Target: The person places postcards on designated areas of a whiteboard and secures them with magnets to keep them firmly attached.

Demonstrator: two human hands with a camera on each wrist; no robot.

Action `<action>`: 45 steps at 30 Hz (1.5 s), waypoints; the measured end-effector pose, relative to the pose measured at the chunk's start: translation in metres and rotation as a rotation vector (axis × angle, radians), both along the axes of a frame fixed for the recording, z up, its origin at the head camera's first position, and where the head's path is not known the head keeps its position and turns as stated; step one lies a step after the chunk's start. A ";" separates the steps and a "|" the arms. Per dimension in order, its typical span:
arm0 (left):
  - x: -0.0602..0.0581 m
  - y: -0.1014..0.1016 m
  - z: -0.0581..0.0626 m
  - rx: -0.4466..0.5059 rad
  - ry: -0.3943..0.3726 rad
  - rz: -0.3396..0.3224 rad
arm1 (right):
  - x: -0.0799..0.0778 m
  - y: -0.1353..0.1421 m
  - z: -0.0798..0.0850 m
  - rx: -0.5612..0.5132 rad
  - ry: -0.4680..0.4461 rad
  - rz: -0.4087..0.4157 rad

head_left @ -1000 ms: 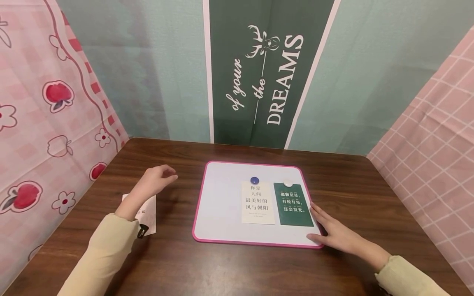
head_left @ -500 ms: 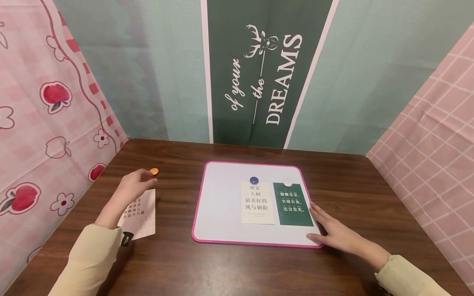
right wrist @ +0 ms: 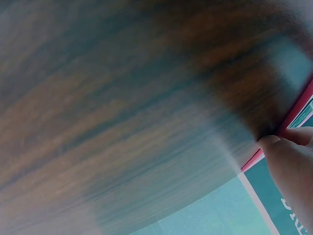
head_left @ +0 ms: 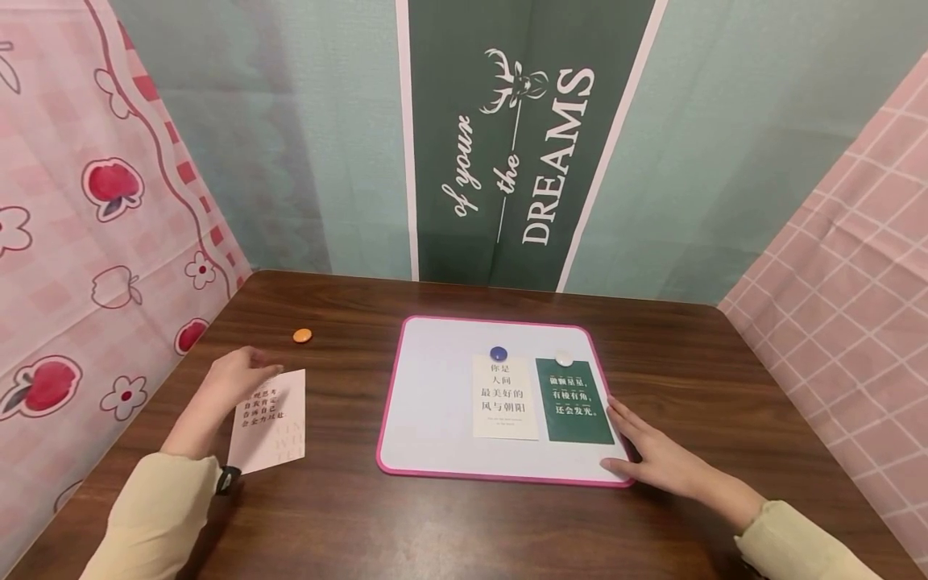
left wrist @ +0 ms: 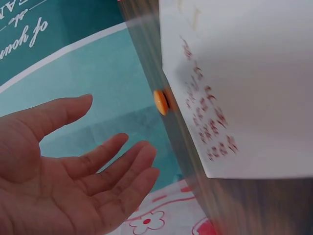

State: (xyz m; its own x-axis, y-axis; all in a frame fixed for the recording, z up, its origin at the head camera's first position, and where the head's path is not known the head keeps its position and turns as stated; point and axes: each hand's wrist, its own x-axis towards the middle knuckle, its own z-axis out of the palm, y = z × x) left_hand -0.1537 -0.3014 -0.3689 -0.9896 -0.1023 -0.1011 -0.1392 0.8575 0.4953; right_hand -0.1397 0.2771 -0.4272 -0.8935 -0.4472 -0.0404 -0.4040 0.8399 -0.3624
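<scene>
My left hand (head_left: 234, 379) hovers at the upper left of a pale pink card (head_left: 279, 431) printed with Chinese text, hiding its top corner. In the left wrist view its fingers (left wrist: 115, 186) are loosely bent and hold nothing. Behind the card lies an orange round magnet (head_left: 302, 335). My right hand (head_left: 656, 459) rests on the right edge of a pink-rimmed whiteboard (head_left: 428, 395), fingers extended along the rim, thumb over the near corner. On the board a blue magnet (head_left: 498, 354) tops a cream card (head_left: 503, 411), and a white magnet (head_left: 563, 358) tops a green card (head_left: 576, 419).
The brown wooden table (head_left: 449, 532) carries everything. A teal and green cloth (head_left: 348, 145) with white lettering hangs behind it. Pink printed cloth (head_left: 65, 266) stands at the left, pink grid cloth (head_left: 855, 266) at the right.
My left hand has drawn back leftward and toward me, from beside the board to over the pink card. The orange magnet and more of the card are uncovered. The right hand stays put.
</scene>
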 end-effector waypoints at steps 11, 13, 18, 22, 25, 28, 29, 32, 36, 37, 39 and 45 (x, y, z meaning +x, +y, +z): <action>0.005 -0.012 -0.003 -0.075 -0.141 0.005 | -0.001 0.000 0.002 0.006 0.007 0.005; 0.006 -0.012 -0.002 -0.095 -0.177 0.018 | -0.001 0.000 0.002 0.009 0.009 0.005; 0.009 -0.009 -0.001 -0.131 -0.250 0.058 | 0.000 0.000 0.003 0.003 0.022 0.017; 0.009 -0.009 -0.004 -0.147 -0.268 0.067 | 0.001 0.000 0.002 0.000 0.028 0.019; 0.009 -0.009 -0.005 -0.153 -0.269 0.053 | 0.000 0.000 0.002 0.003 0.023 0.010; 0.008 -0.008 -0.006 -0.153 -0.273 0.040 | 0.000 0.000 0.002 0.004 0.019 0.008; 0.008 -0.008 -0.006 -0.158 -0.274 0.034 | 0.000 0.000 0.002 0.002 0.020 0.008; 0.009 -0.005 -0.008 -0.168 -0.293 0.034 | 0.000 0.000 0.002 0.000 0.026 0.017; 0.009 -0.002 -0.009 -0.178 -0.313 0.050 | 0.001 0.000 0.002 0.001 0.025 0.013; 0.009 -0.001 -0.009 -0.177 -0.314 0.056 | 0.000 0.000 0.001 0.002 0.022 0.011; 0.009 -0.001 -0.010 -0.169 -0.311 0.061 | 0.000 0.000 0.001 0.003 0.019 0.008; 0.008 -0.003 -0.011 -0.157 -0.312 0.053 | 0.000 0.001 -0.001 0.003 0.026 0.013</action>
